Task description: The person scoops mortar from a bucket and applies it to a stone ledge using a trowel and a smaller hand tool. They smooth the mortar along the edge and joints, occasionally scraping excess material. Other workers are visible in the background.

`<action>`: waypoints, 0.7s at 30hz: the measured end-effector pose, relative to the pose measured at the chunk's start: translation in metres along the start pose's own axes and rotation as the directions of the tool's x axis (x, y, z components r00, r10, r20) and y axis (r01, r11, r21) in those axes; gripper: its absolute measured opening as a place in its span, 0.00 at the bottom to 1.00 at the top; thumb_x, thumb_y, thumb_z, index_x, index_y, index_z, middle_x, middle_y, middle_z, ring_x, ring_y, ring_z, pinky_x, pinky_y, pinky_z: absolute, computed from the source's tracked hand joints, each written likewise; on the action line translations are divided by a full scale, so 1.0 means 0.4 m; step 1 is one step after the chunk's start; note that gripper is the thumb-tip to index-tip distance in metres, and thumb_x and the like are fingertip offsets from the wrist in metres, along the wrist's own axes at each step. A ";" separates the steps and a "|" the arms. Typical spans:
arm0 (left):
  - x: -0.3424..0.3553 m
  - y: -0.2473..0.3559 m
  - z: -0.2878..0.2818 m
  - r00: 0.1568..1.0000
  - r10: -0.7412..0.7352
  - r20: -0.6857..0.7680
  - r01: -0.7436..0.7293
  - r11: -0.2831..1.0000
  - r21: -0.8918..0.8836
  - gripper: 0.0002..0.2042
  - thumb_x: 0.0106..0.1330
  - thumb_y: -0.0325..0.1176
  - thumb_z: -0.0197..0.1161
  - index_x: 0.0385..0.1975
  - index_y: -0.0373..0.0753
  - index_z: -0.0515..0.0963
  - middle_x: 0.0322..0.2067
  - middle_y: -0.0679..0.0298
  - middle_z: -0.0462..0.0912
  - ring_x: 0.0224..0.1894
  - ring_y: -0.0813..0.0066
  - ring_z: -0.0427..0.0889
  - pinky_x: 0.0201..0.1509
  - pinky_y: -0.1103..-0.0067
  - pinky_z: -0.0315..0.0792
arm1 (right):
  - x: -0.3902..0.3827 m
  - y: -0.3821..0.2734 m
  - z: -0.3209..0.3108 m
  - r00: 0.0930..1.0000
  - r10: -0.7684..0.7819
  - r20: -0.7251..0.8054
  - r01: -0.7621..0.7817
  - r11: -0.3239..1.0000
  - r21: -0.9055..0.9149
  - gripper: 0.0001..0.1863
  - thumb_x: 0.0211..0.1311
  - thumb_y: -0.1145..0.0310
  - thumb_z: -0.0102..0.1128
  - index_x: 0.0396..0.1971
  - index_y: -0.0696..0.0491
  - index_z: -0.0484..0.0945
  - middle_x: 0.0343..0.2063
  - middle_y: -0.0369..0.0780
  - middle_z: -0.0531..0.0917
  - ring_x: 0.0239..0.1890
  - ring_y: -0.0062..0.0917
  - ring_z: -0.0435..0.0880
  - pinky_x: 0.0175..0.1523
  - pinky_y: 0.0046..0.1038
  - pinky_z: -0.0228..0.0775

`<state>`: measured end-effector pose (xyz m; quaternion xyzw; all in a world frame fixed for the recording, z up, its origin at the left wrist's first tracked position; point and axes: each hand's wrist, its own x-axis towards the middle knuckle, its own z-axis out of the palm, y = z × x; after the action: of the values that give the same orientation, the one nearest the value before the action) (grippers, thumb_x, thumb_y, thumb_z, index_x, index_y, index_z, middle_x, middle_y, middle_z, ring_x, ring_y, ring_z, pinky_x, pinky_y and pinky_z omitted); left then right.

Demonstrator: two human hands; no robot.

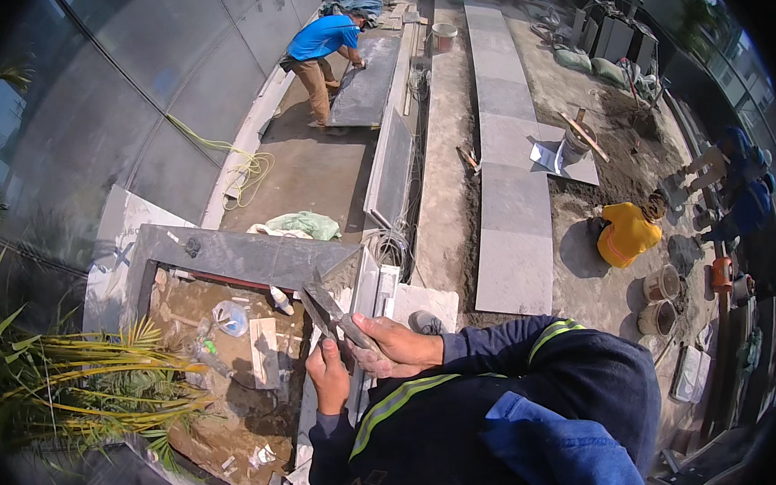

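Left hand [328, 377]: your fingers curl together, thumb up, pinching the base of a dark blade [314, 314].
Right hand [394, 347]: your fingers press round a flat grey tool [355, 331] (exact kind hard to tell).
Tool position: both pieces point away from your chest, tips near the stone ledge [248, 261] in view; whether they touch, you cannot tell.
Handling: probably best to grip firmly, thumbs behind edges, wrists steady.

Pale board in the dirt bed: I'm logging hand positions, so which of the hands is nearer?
Left. In the picture, the left hand is to the right of the pale board; the right hand is farther right, beyond the left one.
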<state>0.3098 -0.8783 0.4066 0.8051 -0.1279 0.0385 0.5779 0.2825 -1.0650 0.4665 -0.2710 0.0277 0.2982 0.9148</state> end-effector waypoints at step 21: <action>-1.168 -0.601 -0.130 0.042 -0.891 -0.453 0.856 -0.202 0.476 0.33 0.57 0.63 0.69 0.30 0.29 0.85 0.33 0.45 0.88 0.42 0.47 0.88 0.47 0.61 0.80 | 0.122 -0.088 -0.334 0.874 -0.062 -0.482 -0.097 0.950 -0.298 0.14 0.77 0.55 0.55 0.39 0.52 0.71 0.24 0.35 0.76 0.17 0.19 0.75 0.20 0.23 0.66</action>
<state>-0.0763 -0.6821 0.1043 0.7998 0.4754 -0.3506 0.1069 0.3572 -1.1312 0.3590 -0.4783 0.2110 0.2298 0.8209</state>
